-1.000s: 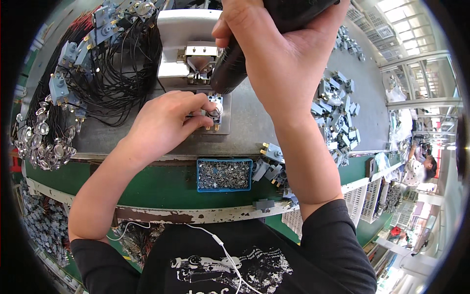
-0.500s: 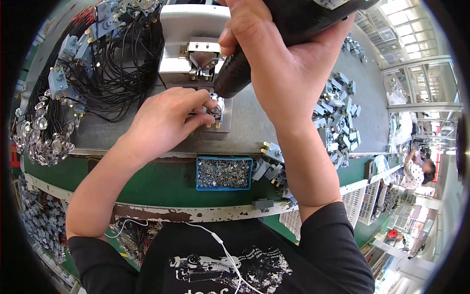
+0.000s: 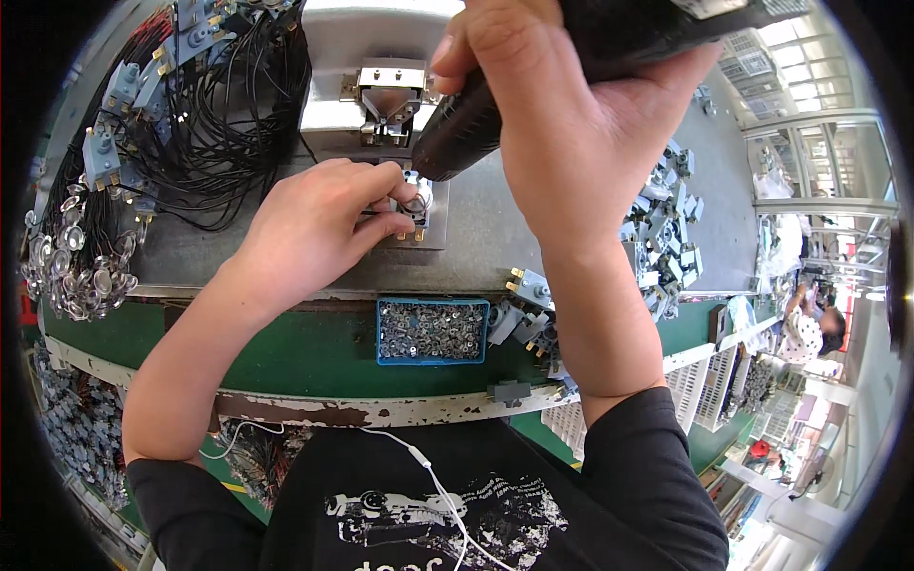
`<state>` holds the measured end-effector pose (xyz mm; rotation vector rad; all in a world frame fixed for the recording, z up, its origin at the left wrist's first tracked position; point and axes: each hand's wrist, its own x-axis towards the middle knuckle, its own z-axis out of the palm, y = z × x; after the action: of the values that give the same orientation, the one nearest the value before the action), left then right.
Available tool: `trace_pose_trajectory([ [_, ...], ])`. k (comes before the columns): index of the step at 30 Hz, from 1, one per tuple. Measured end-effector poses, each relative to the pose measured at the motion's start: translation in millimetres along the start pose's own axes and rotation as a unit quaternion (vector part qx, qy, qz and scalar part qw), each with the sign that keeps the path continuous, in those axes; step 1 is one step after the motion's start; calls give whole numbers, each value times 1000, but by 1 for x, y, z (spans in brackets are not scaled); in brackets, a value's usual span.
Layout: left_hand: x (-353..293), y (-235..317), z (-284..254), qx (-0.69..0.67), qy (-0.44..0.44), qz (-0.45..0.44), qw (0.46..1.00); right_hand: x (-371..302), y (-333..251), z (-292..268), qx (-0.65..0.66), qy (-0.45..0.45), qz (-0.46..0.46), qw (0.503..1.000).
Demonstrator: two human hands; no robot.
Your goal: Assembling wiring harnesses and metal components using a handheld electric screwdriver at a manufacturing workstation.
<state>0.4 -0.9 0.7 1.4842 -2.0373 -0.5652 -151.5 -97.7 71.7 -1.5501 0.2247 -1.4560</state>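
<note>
My right hand [image 3: 581, 152] grips a black power screwdriver [image 3: 462, 133], its body slanting from the upper right down to a small grey switch part [image 3: 415, 219] with brass terminals. That part sits on a flat metal plate [image 3: 438, 233]. The screwdriver's nose is right beside the part; whether its tip touches is hidden. My left hand [image 3: 319, 214] pinches the part from the left with thumb and forefinger. Behind the plate stands a machine with a metal clamp-like head [image 3: 390, 100].
A blue tray [image 3: 380, 333] of small metal pieces stands at the bench's front edge. Grey switch parts [image 3: 666, 228] lie in a heap to the right. Black wires [image 3: 233, 133] with grey switches and silver discs [image 3: 86, 252] fill the left. A person [image 3: 804, 333] sits far right.
The screwdriver and my right hand have shifted slightly to the right in the picture. My left hand stays pinched on the switch part; the view has moved a little.
</note>
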Motion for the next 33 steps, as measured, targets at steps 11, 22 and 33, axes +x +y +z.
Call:
trace_pose_trajectory([
  [11, 2, 4, -3, 1, -16, -5, 1000, 1, -12, -2, 15, 21, 102, 994],
  [22, 3, 0, 2, -9, -5, -5, 1000, 32, 37, -11, -29, -129, -297, 946],
  [33, 2, 0, 4, -52, -2, -14, 999, 11, 16, 6, 9, -28, -51, 998],
])
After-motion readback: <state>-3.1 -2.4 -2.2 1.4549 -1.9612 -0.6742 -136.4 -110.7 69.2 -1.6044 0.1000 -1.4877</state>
